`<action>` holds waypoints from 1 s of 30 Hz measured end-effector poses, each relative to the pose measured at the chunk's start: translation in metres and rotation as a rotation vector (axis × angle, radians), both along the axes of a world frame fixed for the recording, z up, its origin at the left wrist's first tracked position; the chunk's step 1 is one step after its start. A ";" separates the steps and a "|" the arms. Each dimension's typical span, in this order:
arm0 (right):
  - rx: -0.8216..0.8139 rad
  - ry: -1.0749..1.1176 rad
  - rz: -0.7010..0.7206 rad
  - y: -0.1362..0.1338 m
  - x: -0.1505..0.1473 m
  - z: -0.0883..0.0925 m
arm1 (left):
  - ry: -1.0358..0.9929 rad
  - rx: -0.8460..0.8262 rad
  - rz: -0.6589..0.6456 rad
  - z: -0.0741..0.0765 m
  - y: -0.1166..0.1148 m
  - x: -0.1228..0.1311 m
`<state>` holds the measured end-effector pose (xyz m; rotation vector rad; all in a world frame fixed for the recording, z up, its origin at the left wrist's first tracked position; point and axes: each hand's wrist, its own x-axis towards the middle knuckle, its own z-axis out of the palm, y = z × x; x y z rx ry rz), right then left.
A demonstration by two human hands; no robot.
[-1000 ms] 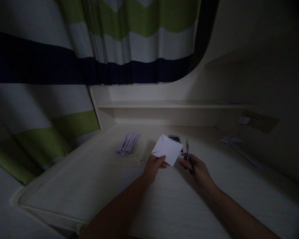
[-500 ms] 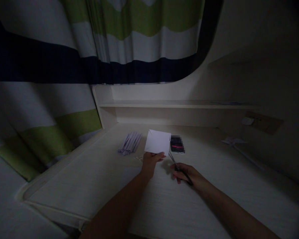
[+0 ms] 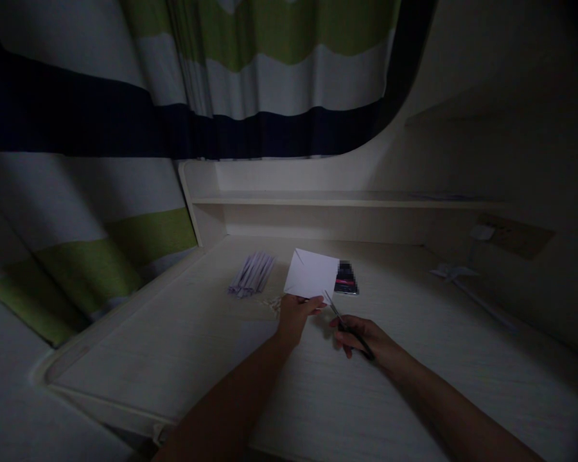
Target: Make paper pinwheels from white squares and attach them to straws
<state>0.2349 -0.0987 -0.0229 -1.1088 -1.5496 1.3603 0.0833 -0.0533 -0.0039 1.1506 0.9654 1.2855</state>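
Note:
A square sheet of white paper (image 3: 312,274) is pinched along its near edge by my left hand (image 3: 298,313), thumb on top. Short diagonal lines, cuts or creases, show at its left corners. My right hand (image 3: 359,335) is closed round the dark handles of a pair of scissors (image 3: 336,310). The blades are parted a little and meet the paper's near right corner. Behind the paper's right edge lies a phone (image 3: 347,279), partly covered. Left of the paper is a bundle of rolled paper sticks (image 3: 253,274). Small pale pieces (image 3: 272,304) lie beside my left hand.
All this is on a pale desk (image 3: 414,385) with a low shelf (image 3: 318,200) at the back. A paper pinwheel on a stick (image 3: 455,272) lies at the right, near a wall socket (image 3: 482,232). Curtains (image 3: 139,244) hang at the left and back.
My left hand has moved the paper slightly right, so it hides more of the phone. The scissor blades now overlap the paper's near right corner. The view has shifted slightly.

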 end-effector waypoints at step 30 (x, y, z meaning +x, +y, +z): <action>-0.009 -0.017 -0.024 0.001 0.001 -0.004 | 0.003 -0.015 0.015 -0.001 0.000 0.002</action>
